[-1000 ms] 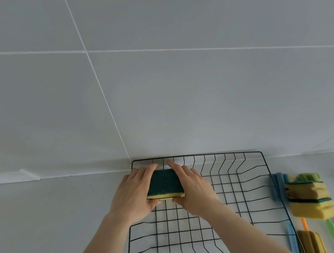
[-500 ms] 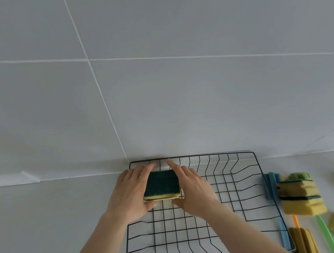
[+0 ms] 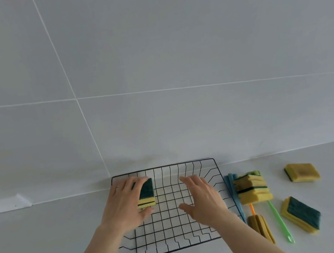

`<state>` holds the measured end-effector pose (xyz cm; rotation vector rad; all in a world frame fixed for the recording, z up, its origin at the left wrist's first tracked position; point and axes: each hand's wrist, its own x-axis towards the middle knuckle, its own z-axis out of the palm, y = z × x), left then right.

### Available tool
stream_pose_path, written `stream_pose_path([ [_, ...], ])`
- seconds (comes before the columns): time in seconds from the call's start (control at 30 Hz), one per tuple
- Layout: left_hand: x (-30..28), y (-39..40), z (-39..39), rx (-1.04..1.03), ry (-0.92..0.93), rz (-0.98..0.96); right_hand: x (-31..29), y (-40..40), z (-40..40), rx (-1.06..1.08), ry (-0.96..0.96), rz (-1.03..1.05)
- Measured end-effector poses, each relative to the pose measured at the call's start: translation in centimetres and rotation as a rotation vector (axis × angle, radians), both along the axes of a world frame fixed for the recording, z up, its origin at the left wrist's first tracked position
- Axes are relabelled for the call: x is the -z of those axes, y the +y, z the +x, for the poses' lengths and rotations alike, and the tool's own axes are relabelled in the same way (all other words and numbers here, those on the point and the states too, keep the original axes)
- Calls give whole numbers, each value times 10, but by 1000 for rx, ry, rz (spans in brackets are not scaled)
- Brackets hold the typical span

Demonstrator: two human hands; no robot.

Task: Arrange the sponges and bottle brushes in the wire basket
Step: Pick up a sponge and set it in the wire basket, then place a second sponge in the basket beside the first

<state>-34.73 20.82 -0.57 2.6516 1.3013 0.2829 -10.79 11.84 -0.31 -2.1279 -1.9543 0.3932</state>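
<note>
A black wire basket [image 3: 190, 163] stands on the white counter against the wall. My left hand [image 3: 124, 204] holds a yellow and green sponge [image 3: 146, 193] in the basket's far left corner. My right hand [image 3: 202, 199] hovers over the basket's middle with fingers spread and nothing in it. To the right of the basket lies a pile of two yellow sponges [image 3: 252, 189] on top of bottle brushes with blue [image 3: 234, 194], orange [image 3: 252, 208] and green [image 3: 279, 220] handles.
Two more sponges lie further right: one yellow side up [image 3: 302, 172], one green side up [image 3: 301, 213]. A yellow brush head [image 3: 261, 228] lies by the basket's near right corner. The tiled wall rises directly behind the basket.
My right hand has let go of the sponge and moved right over the basket's middle. My left hand has kept the sponge and shifted it left into the corner.
</note>
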Motion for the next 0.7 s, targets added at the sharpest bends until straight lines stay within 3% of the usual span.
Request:
stream_pose_path([
  [0.7, 2, -99, 219, 142, -28, -141, -3, -131, 210, 301, -6, -73],
])
